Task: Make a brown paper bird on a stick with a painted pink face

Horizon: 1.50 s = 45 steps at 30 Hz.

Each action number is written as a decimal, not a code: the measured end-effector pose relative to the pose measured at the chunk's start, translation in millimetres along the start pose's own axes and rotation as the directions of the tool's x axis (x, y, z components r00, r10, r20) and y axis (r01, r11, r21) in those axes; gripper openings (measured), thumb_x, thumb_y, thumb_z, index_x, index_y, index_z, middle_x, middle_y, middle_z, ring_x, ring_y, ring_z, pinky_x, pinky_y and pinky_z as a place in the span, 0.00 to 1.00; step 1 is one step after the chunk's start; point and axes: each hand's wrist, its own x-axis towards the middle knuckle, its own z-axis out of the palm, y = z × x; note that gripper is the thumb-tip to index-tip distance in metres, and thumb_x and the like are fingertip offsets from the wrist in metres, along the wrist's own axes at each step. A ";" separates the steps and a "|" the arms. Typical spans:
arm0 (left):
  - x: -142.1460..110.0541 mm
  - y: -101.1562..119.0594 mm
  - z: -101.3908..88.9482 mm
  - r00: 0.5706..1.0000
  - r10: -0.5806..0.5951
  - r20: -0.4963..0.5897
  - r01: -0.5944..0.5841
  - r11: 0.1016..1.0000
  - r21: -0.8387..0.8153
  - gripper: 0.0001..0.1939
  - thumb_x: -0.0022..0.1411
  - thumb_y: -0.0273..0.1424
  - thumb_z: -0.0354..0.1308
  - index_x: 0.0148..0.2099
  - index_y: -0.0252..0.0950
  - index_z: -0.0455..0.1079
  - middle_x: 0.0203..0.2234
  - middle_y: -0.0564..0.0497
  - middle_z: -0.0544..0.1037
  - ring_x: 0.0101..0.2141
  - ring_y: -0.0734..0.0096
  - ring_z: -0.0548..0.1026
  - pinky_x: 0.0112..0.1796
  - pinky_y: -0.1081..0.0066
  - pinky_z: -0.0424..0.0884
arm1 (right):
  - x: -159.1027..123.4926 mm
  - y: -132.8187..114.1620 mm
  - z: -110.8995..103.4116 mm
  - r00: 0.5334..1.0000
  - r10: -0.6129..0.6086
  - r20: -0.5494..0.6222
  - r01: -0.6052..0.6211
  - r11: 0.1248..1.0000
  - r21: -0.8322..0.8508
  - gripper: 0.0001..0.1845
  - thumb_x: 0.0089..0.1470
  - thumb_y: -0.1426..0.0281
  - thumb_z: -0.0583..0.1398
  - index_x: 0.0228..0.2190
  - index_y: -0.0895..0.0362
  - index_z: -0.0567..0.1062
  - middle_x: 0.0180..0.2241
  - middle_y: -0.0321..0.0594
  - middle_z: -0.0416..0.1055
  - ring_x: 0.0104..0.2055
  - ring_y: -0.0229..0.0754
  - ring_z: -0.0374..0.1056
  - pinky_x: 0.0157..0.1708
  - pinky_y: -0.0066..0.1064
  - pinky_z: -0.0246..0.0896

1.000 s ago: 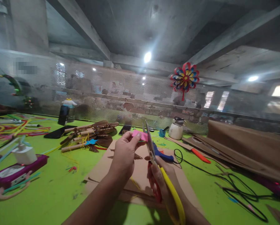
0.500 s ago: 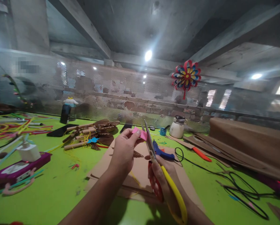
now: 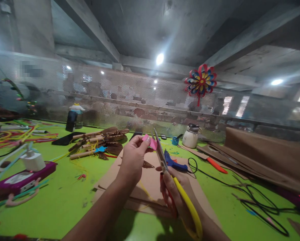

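Note:
Between the thumb and fingers of my left hand (image 3: 133, 160) is a small piece of pink paper (image 3: 153, 144). My right hand (image 3: 178, 187) grips scissors (image 3: 187, 201) with one yellow and one red handle, blades pointing up and away. The blades stand slightly apart, right beside the paper's right edge; whether they touch it I cannot tell. Under both hands lie brown cardboard sheets (image 3: 150, 174) on the green table (image 3: 71, 214). Just beyond the scissors rests a blue glue gun (image 3: 175, 164), partly hidden by the blades.
Brown paper fans with sticks (image 3: 99, 142) lie left of the cardboard, near a purple power strip (image 3: 26, 177). To the right are an orange-handled knife (image 3: 216, 165), a black cable (image 3: 262, 201) and a stack of brown paper (image 3: 260, 154). A white jug (image 3: 190, 137) stands behind.
The view has shifted slightly. Both hands keep nearly the same pose, with the pink paper still beside the scissor blades.

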 end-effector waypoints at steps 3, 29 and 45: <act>0.5 0.6 0.2 1.000 0.001 -0.001 -0.001 1.000 0.025 0.08 0.48 0.32 0.64 0.29 0.33 0.69 0.21 0.52 0.72 0.21 0.77 0.69 0.21 0.78 0.66 | 1.4 -0.3 -1.7 1.000 -0.024 0.014 0.024 1.000 -0.001 0.27 0.53 0.48 0.52 0.41 0.59 0.68 0.18 0.29 0.57 0.14 0.30 0.51 0.13 0.23 0.48; -4.1 -4.9 0.5 0.998 -0.018 0.068 0.012 0.996 0.088 0.10 0.53 0.35 0.60 0.32 0.33 0.66 0.25 0.51 0.72 0.25 0.75 0.69 0.16 0.83 0.63 | 0.5 -0.6 -0.8 0.992 -0.116 -0.041 0.112 0.990 -0.081 0.20 0.55 0.52 0.51 0.32 0.58 0.67 0.23 0.34 0.56 0.25 0.35 0.55 0.22 0.25 0.53; -4.7 -4.0 3.1 0.997 -0.010 0.071 0.007 0.999 0.046 0.10 0.53 0.34 0.60 0.31 0.33 0.65 0.22 0.52 0.71 0.24 0.73 0.70 0.16 0.80 0.65 | 0.5 1.5 0.1 1.000 -0.023 -0.002 0.023 1.000 -0.021 0.28 0.52 0.45 0.50 0.39 0.55 0.72 0.23 0.39 0.65 0.19 0.36 0.59 0.17 0.26 0.57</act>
